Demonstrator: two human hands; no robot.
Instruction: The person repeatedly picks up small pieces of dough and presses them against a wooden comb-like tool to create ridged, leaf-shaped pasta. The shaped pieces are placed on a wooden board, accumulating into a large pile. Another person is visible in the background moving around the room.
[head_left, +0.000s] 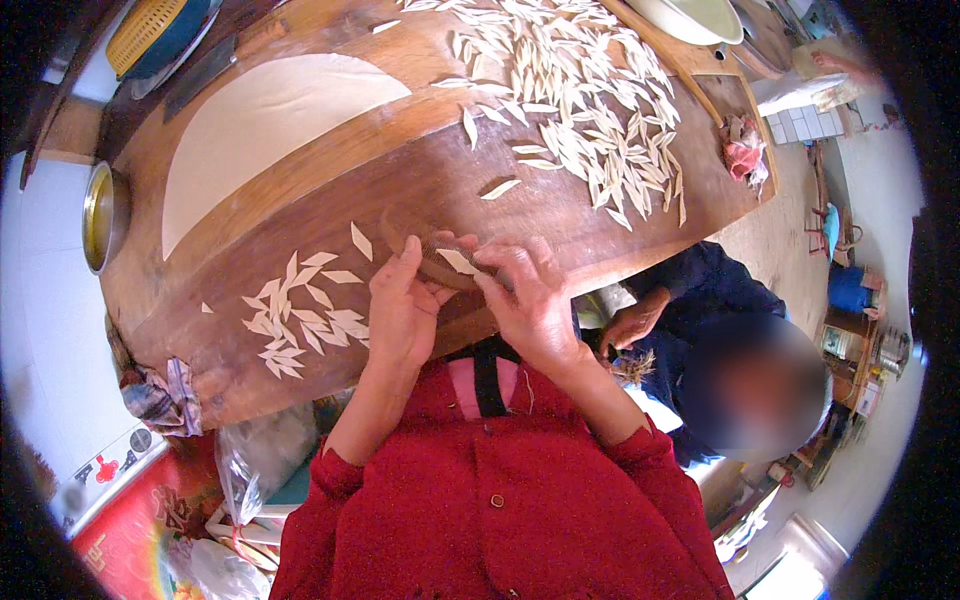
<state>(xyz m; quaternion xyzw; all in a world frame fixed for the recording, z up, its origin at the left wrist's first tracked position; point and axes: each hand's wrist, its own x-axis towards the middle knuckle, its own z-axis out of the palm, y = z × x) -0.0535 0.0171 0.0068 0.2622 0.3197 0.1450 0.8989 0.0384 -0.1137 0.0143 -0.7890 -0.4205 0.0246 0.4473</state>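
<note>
My left hand (405, 304) grips a brown, curved, ridged tool (439, 271) that looks like a fine-toothed comb. On its ridges lies a flat diamond of dough (457, 262). The thumb and fingers of my right hand (529, 300) pinch that dough's right end; they hide part of the tool. Left of my hands, several flat dough diamonds (311, 315) are scattered on the wooden board (420, 187). Beyond my right hand spreads a large heap of narrow, curled dough pieces (600, 112), with one lone curled piece (501, 189) nearer to me.
A half-round dough sheet (270, 127) lies at the far left, beside a cleaver (199, 79). A metal bowl (105, 217) is at the left edge. A rolling pin (697, 94) and a red cloth (742, 150) lie at the right. Close by my right arm, another person's hand (636, 319) holds a plant bunch.
</note>
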